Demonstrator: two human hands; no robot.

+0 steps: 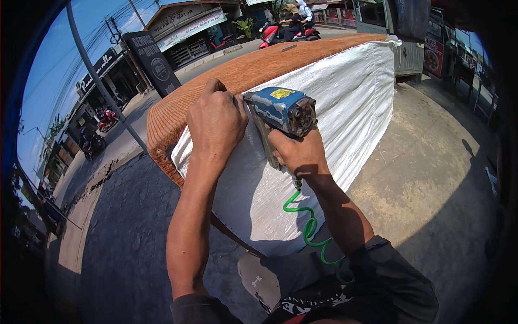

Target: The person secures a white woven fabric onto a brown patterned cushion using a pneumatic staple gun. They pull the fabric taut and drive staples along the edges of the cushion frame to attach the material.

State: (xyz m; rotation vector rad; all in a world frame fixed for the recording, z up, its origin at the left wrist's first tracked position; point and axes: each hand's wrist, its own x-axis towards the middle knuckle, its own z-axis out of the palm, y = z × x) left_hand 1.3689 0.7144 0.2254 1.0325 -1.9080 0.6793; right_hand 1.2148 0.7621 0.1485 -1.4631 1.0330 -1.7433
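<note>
An upholstered piece (pixel 178 102) with ribbed orange fabric on top spans the middle, white cloth (pixel 356 97) covering its near face. My left hand (pixel 215 120) is curled closed at the seam where orange meets white, gripping the fabric edge; its fingertips are partly hidden. Beside it, my right hand (pixel 299 151) grips a blue pneumatic staple gun (pixel 278 105), whose nose is at that seam near my left fingers. A coiled green hose (pixel 310 227) hangs from the gun's lower end. A small flat strip (pixel 288 47) lies on the orange top.
Grey pavement (pixel 426 178) surrounds the piece. A pole (pixel 94 75) and dark signboard (pixel 148 62) stand left. Behind runs a street with two people (pixel 297 19) on a red scooter (pixel 267 35) and other motorbikes. A vehicle or cart (pixel 407 59) stands back right. A shoe (pixel 259 278) shows below.
</note>
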